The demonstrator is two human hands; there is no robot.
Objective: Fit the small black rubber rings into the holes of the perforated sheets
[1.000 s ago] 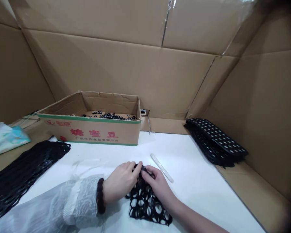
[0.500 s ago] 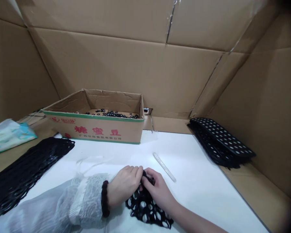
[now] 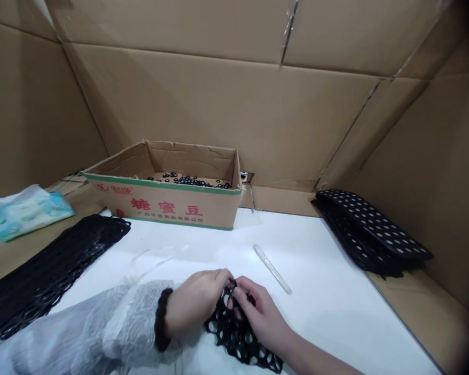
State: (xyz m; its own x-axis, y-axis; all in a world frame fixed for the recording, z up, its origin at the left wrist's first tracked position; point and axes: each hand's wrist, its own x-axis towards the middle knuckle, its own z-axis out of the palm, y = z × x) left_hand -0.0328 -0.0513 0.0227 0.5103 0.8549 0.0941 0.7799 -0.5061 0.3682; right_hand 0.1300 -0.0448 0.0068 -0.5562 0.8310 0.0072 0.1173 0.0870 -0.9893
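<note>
My left hand [image 3: 201, 298], with a dark scrunchie-like band [image 3: 163, 320] on its wrist and a lacy white sleeve, pinches the gathered top of a black cloth with white polka dots [image 3: 240, 338]. On the other side of that top edge, my right hand [image 3: 262, 316] has thumb and fingers closed on the same cloth. The two hands nearly touch. Below them the cloth hangs onto the white table. What lies inside the pinched folds is hidden by my fingers. A slim whitish, translucent stick [image 3: 272, 269] rests just beyond my right hand.
A cardboard box [image 3: 187, 207] with small black rings [image 3: 197, 182] inside stands at the back. Folded polka-dot cloths [image 3: 371, 224] are stacked at right. Along the left lie a bundle of black looped cords or strips [image 3: 62, 260] and a tissue pack [image 3: 33, 211]. Cardboard walls [image 3: 203, 99] enclose the table.
The whole view has shifted a little, so the surroundings sit farther right. My left hand has tilted and its fingers have drawn together, baring more cloth between the hands. Both still hold the cloth.
</note>
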